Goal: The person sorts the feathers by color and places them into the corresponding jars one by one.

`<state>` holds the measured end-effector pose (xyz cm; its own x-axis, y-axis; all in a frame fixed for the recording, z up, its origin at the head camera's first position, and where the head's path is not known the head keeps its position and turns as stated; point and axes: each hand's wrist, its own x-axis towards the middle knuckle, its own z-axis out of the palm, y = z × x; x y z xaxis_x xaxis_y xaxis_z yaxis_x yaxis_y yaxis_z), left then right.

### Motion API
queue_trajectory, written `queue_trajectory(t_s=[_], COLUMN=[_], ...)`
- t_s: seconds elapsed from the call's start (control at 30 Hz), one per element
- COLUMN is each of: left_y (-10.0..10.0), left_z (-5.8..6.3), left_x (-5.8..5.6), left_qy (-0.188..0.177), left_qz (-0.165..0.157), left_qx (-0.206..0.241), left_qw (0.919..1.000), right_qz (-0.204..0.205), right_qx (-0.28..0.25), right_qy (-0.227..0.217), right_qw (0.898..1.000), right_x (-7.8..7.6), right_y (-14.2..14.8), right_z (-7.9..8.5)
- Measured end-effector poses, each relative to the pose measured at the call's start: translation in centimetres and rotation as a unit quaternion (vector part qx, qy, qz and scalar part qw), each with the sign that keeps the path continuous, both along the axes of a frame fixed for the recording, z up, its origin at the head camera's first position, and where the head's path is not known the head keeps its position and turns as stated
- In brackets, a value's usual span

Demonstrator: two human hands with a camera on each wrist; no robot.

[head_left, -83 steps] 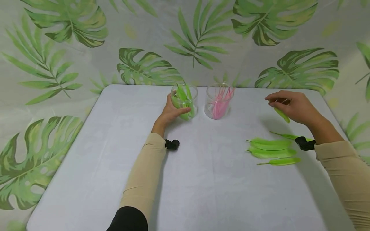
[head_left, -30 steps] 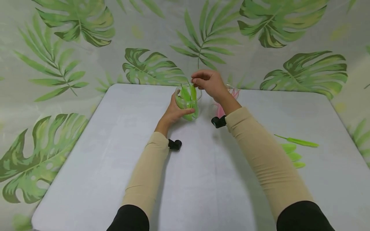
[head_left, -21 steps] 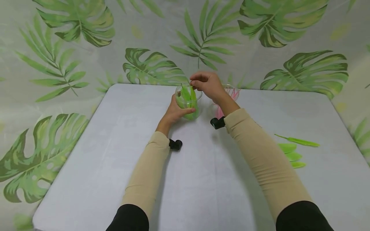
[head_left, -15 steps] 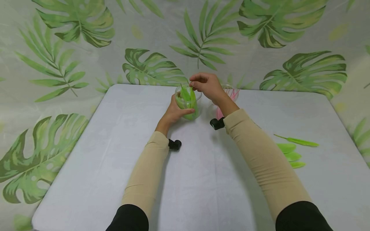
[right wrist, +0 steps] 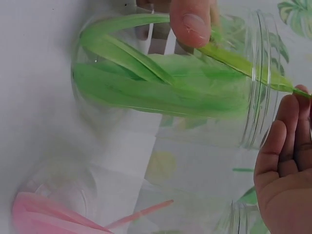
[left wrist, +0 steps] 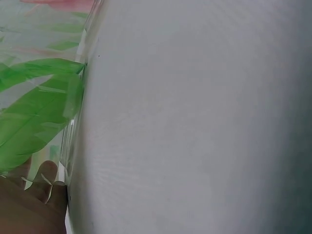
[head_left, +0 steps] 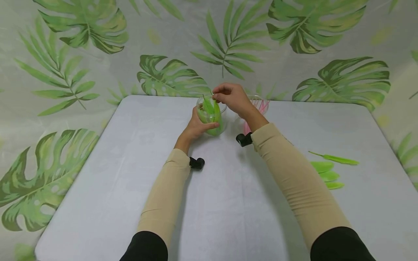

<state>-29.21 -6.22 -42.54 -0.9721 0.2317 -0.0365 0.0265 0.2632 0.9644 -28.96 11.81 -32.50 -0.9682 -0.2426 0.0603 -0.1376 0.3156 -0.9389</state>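
In the head view my left hand (head_left: 195, 127) grips a clear jar (right wrist: 256, 117) from its left side, thumb across the front. Several green feathers (right wrist: 161, 92) stand inside it. At the mouth of this jar, my right hand (head_left: 233, 98) pinches the thin quill of another green feather (right wrist: 278, 80). The broad part of that feather lies within the jar, and its quill end sticks out past the rim in the right wrist view. In the left wrist view only some fingers (left wrist: 46, 175) show, behind green feathers seen through the jar wall.
A second clear jar with pink feathers (head_left: 247, 127) stands just right, partly hidden by my right forearm. Several green feathers (head_left: 329, 176) lie on the white table (head_left: 209, 203) at the right, one (head_left: 341, 159) apart from the others. A leaf-patterned cloth (head_left: 241, 21) hangs behind.
My right hand has come left from the table's right side to the jar, bringing a green feather, then dipped slightly at the rim. My left hand keeps its grip on the jar.
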Motion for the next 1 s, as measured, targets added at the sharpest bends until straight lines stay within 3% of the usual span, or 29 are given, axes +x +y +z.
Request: queue_trajectory(t_s=[0.3,0.57,0.8,1.0], left_y=[0.1,0.2,0.1,0.0], left_z=[-0.1,-0.2,-0.1,-0.1], left_x=[0.1,0.1,0.3,0.2], left_qy=[-0.010,-0.013,-0.017,-0.019], left_qz=[0.008,0.013,0.012,0.012], left_qx=[0.007,0.000,-0.004,-0.003], left_qw=[0.9999,0.9998,0.9998,0.9998], right_qz=[0.003,0.007,0.011,0.028], right_qx=[-0.002,0.026,0.046,0.072], right_qy=[0.010,-0.011,0.041,0.098], right_qw=[1.000,1.000,0.998,0.992], right_x=[0.1,0.3,1.2,3.0], right_y=[-0.1,0.6,2.4,4.3], right_z=[-0.2,-0.1,0.6,2.0])
